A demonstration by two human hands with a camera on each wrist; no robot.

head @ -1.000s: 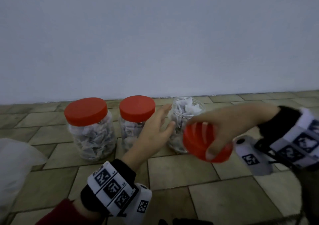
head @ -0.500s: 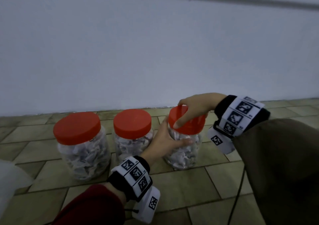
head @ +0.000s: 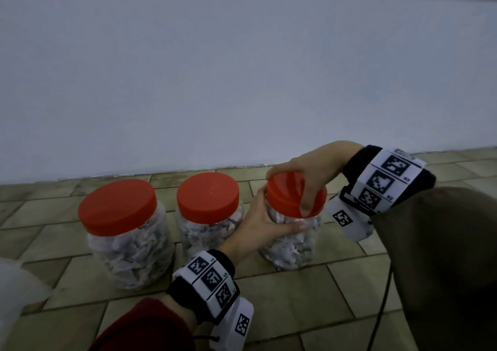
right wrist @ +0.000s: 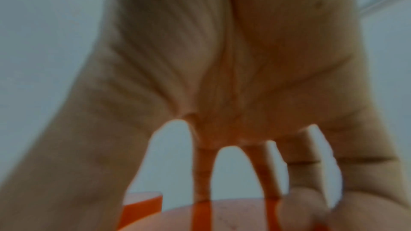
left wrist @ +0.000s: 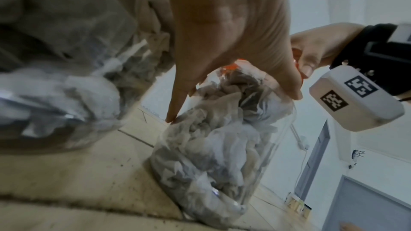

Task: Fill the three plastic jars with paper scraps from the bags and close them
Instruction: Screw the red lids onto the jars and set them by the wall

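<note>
Three clear plastic jars stuffed with paper scraps stand in a row on the tiled floor by the wall. The left jar [head: 129, 245] and the middle jar [head: 208, 225] carry red lids. On the right jar [head: 291, 245] sits a red lid [head: 287, 197], gripped from above by my right hand [head: 304, 181], fingers curled over its rim. My left hand [head: 265, 225] wraps round that jar's upper body, thumb in front. The left wrist view shows the same jar [left wrist: 213, 147] held between thumb and fingers. In the blurred right wrist view my fingers [right wrist: 307, 164] spread down onto the red lid [right wrist: 142, 208].
A plain white wall [head: 242, 68] rises right behind the jars. A translucent plastic bag [head: 18, 291] lies at the far left edge. Tiled floor [head: 309, 297] stretches in front of the jars. A thin cable [head: 382, 307] hangs from my right wrist.
My right hand carried the red lid from in front of the right jar up onto its mouth. My left hand moved from beside the jar to wrap round it.
</note>
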